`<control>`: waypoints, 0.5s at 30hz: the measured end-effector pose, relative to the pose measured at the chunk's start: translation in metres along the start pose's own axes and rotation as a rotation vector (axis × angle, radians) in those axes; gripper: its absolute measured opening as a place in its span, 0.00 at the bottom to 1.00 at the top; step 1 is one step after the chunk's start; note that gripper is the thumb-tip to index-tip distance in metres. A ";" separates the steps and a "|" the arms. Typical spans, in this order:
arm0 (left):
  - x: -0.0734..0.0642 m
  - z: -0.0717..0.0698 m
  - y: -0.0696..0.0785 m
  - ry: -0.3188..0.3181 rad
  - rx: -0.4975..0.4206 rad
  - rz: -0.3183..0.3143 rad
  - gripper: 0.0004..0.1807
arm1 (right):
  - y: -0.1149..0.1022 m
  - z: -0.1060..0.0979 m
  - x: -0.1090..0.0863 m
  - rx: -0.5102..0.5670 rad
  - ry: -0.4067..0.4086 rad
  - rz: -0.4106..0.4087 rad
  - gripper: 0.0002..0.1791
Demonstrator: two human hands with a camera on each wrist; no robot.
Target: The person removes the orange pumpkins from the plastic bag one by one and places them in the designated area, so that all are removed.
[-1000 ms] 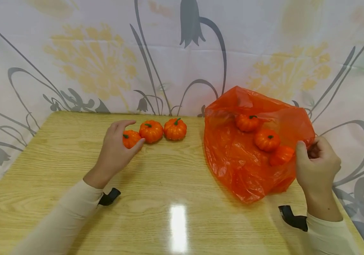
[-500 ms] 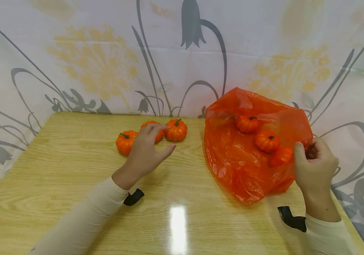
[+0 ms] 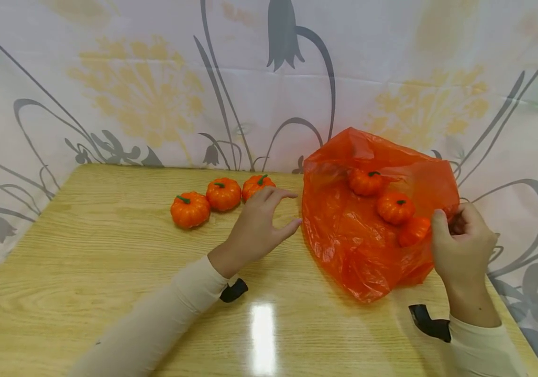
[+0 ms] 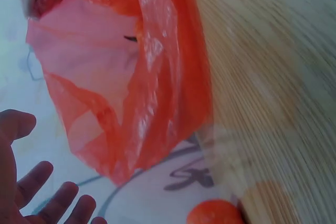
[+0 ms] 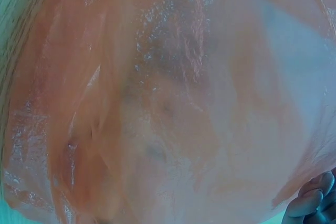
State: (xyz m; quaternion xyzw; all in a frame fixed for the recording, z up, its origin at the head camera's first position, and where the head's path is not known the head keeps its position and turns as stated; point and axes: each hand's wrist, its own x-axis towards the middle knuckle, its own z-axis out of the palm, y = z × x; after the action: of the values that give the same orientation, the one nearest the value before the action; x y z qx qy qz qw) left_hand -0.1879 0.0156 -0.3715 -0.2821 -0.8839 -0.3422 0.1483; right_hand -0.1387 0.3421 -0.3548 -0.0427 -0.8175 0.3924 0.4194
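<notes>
Left hand point(image 3: 253, 229), thumb and fingers apart with nothing between, has swung right along three loose pumpkins point(image 3: 190, 210) on the table point(image 3: 61, 262) toward the red bag point(image 3: 332, 235) pinched by the right hand point(image 3: 465, 251), the tally unchanged: three bagged pumpkins point(image 3: 395, 208).

- some indoor spot, exact room type unclear
- wood-grain table point(image 3: 85, 293), creased floral-print backdrop point(image 3: 386, 57) behind and on both sides
- white glare point(image 3: 263, 340) off the glossy table surface

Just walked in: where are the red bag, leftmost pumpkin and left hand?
Red bag point(image 3: 337, 220): head view, its bare left part.
Leftmost pumpkin point(image 3: 190, 212): head view, below its stem.
Left hand point(image 3: 254, 226): head view, its back.
</notes>
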 end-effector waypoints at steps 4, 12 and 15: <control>0.010 0.017 0.015 -0.070 -0.025 0.011 0.26 | 0.002 -0.001 0.000 -0.007 0.003 -0.005 0.09; 0.038 0.048 0.047 -0.247 0.005 0.030 0.26 | 0.001 -0.001 0.000 0.003 -0.009 0.004 0.09; 0.048 0.061 0.054 -0.282 0.025 0.043 0.26 | -0.001 0.000 0.000 0.005 -0.010 0.014 0.08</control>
State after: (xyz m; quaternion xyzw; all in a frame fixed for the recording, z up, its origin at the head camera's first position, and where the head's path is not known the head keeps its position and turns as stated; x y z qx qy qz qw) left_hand -0.1982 0.1099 -0.3656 -0.3444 -0.8939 -0.2851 0.0335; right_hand -0.1383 0.3416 -0.3544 -0.0457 -0.8183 0.3975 0.4127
